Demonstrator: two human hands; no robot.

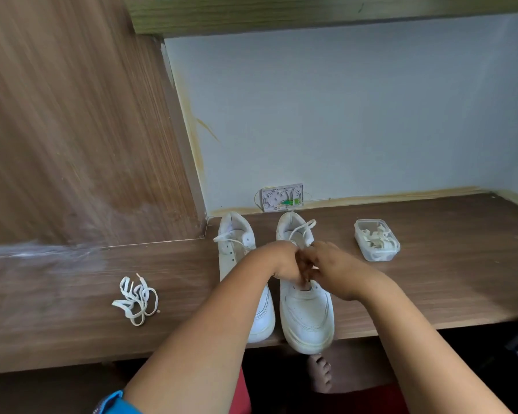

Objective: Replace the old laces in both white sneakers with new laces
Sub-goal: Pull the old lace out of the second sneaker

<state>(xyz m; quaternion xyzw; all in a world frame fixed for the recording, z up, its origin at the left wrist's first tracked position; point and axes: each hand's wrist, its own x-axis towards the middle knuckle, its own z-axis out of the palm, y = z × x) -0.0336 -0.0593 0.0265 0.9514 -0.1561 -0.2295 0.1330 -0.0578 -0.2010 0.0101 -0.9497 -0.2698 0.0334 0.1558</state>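
- Left hand (284,262) and right hand (331,264): both meet over the lacing area of the right sneaker (307,312); fingers curled inward, close together. Grip appears to pinch a lace (302,230) at the eyelets, but exact contact is hidden by the fingers.
- Lace: free end loops back over the sneaker's heel opening.
- Right sneaker: on counter (72,294), toe toward the person, overhanging the front edge.
- Left sneaker (237,252): just beside it, parallel; partly laced, lace ends loose near the heel; left forearm crosses its toe.
- Loose lace bundle (136,298): on counter, well left of both sneakers.
- Clear plastic box (376,240): right of sneakers, lidless, w/ white laces inside.
- Wall plate (282,197): behind sneakers, at wall base.
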